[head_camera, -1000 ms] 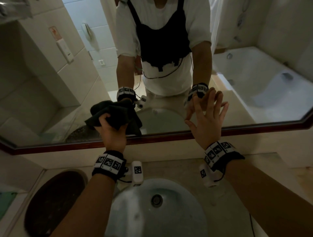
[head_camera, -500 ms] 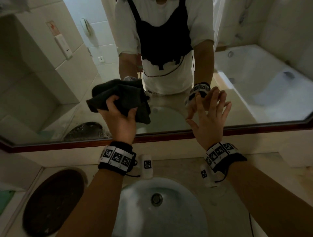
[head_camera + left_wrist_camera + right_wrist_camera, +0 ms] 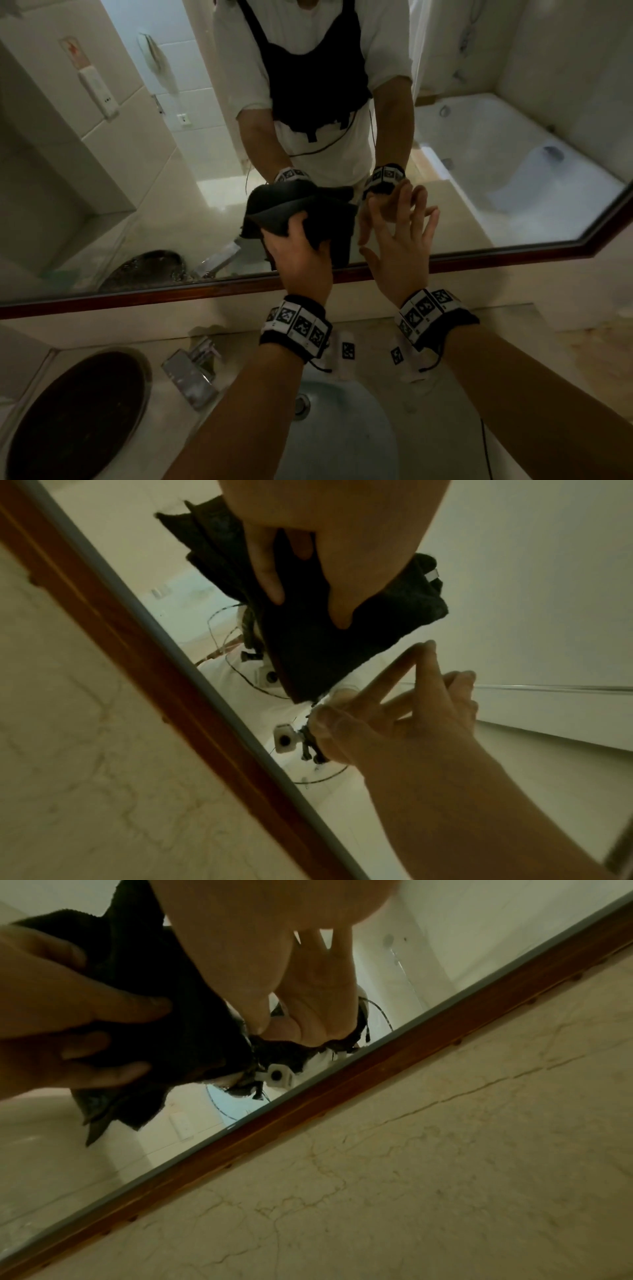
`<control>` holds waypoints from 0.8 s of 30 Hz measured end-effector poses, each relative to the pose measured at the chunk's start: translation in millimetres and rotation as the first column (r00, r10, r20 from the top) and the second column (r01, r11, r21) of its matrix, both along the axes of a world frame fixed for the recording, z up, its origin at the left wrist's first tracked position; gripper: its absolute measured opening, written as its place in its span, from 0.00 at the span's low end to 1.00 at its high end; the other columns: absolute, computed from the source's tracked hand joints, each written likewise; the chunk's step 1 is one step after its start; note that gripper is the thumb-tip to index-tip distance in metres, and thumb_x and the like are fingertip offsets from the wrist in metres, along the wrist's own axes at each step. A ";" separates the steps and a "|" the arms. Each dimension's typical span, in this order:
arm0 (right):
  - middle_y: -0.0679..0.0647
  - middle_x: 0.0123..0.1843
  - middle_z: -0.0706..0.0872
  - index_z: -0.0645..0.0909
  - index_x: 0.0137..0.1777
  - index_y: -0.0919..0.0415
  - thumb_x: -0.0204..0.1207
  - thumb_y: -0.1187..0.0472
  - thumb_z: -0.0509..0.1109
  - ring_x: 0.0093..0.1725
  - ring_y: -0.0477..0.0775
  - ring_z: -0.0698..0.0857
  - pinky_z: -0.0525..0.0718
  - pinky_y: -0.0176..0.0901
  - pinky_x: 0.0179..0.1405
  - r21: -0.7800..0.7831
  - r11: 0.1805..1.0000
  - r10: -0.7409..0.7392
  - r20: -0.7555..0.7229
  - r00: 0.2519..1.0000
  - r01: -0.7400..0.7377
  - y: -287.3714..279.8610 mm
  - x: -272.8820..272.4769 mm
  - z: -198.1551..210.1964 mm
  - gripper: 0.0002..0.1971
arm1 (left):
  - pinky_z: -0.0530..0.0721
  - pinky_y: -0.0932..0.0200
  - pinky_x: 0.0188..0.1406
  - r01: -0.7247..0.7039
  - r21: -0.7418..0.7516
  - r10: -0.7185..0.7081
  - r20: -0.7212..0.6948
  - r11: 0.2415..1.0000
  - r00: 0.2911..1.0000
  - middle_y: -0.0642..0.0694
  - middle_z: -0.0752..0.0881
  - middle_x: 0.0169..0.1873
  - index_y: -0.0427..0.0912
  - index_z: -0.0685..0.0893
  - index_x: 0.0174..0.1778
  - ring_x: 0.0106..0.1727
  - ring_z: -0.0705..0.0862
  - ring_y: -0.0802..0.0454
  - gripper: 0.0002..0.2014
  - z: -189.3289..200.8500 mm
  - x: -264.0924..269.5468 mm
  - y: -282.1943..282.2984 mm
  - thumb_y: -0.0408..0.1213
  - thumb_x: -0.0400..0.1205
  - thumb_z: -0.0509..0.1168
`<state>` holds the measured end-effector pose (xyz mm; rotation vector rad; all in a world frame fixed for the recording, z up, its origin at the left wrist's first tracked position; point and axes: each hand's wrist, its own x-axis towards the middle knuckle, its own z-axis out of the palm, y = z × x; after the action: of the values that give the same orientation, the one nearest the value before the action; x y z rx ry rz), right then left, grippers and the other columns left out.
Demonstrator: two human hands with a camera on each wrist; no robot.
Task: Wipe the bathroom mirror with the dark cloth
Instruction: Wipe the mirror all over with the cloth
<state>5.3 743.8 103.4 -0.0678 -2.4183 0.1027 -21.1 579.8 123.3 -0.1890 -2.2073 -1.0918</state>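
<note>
The dark cloth (image 3: 291, 209) is pressed flat against the lower part of the bathroom mirror (image 3: 137, 178). My left hand (image 3: 301, 250) holds it there, fingers over the fabric and thumb curled under its lower edge. In the left wrist view the cloth (image 3: 325, 647) hangs folded under my left hand's fingers (image 3: 270, 582). Just right of it, my right hand (image 3: 400, 240) is open with spread fingers, its tips touching the glass. The right wrist view shows the cloth (image 3: 192, 1015) bunched between both hands, close to the right thumb.
A red-brown wooden frame (image 3: 171, 291) runs along the mirror's bottom edge above a marble ledge. Below my arms lie the white sink basin (image 3: 342, 435), a chrome faucet (image 3: 191, 373) to its left, and a dark round dish (image 3: 75, 414) at the counter's left end.
My left hand has swept the cloth up and to the right across the glass, ending next to my right hand. The right hand has stayed on the mirror.
</note>
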 end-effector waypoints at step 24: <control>0.62 0.88 0.40 0.50 0.88 0.46 0.73 0.52 0.74 0.86 0.69 0.39 0.49 0.80 0.78 0.035 0.996 0.079 0.132 0.988 -0.084 16.3 20.4 6.5 0.47 | 0.76 0.39 0.70 -0.012 0.092 -0.001 0.141 0.996 0.990 0.32 0.70 0.70 0.41 0.75 0.65 0.68 0.74 0.37 0.22 -44.6 7.7 -8.7 0.37 0.77 0.74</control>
<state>25.8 760.1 109.9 0.0445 -2.5527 0.0891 -13.3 571.1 78.7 -0.0672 -2.2731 -1.2350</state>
